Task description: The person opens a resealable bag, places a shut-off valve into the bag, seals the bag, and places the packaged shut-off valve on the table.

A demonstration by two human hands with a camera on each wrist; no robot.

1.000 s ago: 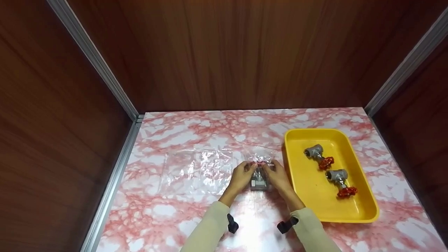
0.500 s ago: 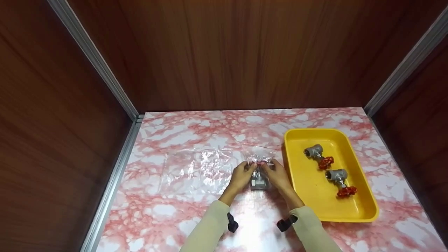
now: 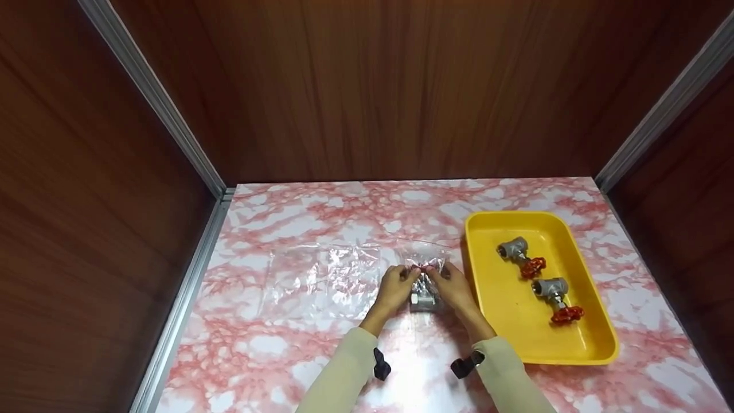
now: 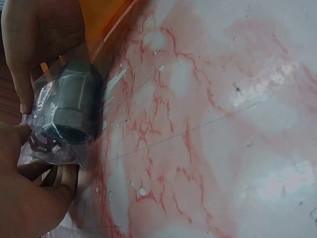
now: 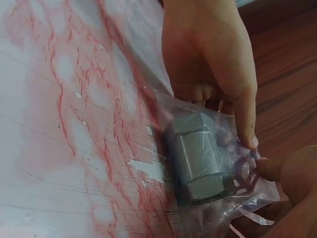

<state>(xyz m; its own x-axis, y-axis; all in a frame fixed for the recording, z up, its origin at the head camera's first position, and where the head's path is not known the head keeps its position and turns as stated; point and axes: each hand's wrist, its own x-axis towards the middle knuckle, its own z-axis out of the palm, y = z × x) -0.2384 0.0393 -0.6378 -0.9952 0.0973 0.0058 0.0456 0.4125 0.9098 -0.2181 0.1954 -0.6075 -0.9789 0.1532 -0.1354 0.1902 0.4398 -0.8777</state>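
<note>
A grey metal valve point(image 5: 197, 156) with a red handwheel point(image 5: 243, 171) lies inside a clear plastic bag point(image 3: 425, 252) on the table, its body toward the person. My left hand point(image 3: 394, 291) pinches the bag at the handwheel from the left, and my right hand point(image 3: 456, 291) does so from the right. In the head view the two thumbs come close together over the handwheel. The left wrist view shows the valve body point(image 4: 74, 101) under the film, with the fingers of both hands at the handwheel end. The fingers partly hide the handwheel.
Several flat clear plastic sheets or bags point(image 3: 321, 284) lie to the left of the hands. At the right stands a yellow tray point(image 3: 504, 338) holding two more valves point(image 3: 516, 248) with red handwheels. Brown wood-look panels point(image 3: 367, 92) enclose the red-and-white marbled table point(image 3: 275, 367).
</note>
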